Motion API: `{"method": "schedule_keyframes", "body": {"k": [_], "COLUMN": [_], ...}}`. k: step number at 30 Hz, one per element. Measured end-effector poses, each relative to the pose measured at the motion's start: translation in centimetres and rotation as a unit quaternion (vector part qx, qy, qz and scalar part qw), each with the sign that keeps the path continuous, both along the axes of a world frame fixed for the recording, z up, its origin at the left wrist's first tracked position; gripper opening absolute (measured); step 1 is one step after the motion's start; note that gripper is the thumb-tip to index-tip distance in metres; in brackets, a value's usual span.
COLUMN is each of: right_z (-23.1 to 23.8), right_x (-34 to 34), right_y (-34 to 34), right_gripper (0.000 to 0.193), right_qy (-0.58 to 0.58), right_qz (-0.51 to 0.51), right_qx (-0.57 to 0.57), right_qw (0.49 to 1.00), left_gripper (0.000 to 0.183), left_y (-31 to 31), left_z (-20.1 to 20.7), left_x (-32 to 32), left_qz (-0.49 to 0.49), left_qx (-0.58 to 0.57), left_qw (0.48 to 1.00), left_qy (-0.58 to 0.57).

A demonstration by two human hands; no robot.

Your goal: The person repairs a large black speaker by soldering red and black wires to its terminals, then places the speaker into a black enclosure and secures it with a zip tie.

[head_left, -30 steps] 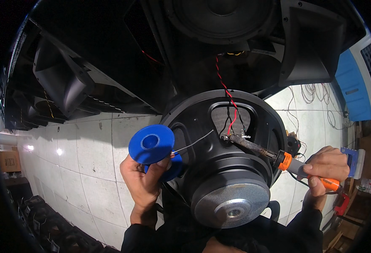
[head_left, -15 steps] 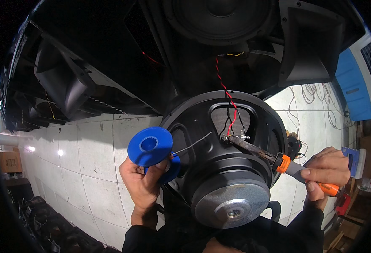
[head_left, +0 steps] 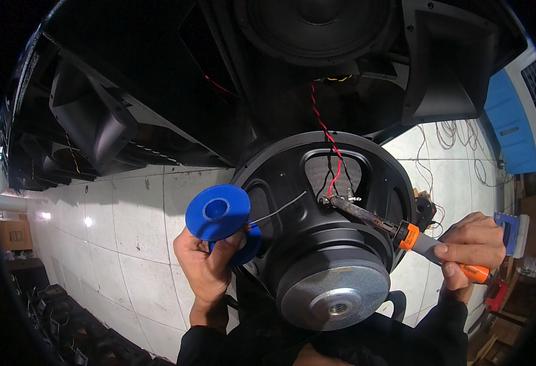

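A large black loudspeaker driver (head_left: 267, 183) rests in front of me, its silver magnet (head_left: 317, 299) facing up. In my right hand (head_left: 472, 247) is an orange-and-grey soldering iron (head_left: 426, 246), fingers closed round its handle. Its dark tip touches the driver's terminal (head_left: 331, 201), where a twisted red and black wire pair (head_left: 335, 146) comes in. My left hand (head_left: 204, 265) grips a blue solder spool (head_left: 198, 213). From the spool a strand of solder (head_left: 280, 209) sticks out over the driver's frame, its end short of the terminal.
Beyond the driver stands a black speaker cabinet with a round cone (head_left: 317, 36) and a horn (head_left: 442, 73). Other black cabinets with a horn (head_left: 91, 116) line the left. Loose cables (head_left: 457, 137) lie on the tiled floor near a blue-and-white unit (head_left: 515, 122) at right.
My left hand and the spool have shifted very slightly to the right. The soldering iron stays at the terminal.
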State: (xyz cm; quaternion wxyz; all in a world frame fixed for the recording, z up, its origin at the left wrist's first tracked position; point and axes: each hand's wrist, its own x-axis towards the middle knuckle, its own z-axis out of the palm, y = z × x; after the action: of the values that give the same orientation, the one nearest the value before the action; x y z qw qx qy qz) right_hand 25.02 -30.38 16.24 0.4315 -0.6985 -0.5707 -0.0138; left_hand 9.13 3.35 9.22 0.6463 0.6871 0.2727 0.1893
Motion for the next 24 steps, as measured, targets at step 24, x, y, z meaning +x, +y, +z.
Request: {"method": "schedule_keyframes", "body": {"k": [24], "right_z": [-2.0], "right_x": [-2.0], "right_y": [-0.8], "right_gripper": [0.032], "right_qy": [-0.002], "right_qz": [-0.193], "right_qx": [0.129], "right_qw": [0.973], "left_gripper": [0.052], "left_y": [0.3], "left_z": [-1.1], "left_x": [-0.5], "left_qz": [0.012], "left_qx": [-0.059], "left_qw": [0.994], "left_qy": [-0.095]}}
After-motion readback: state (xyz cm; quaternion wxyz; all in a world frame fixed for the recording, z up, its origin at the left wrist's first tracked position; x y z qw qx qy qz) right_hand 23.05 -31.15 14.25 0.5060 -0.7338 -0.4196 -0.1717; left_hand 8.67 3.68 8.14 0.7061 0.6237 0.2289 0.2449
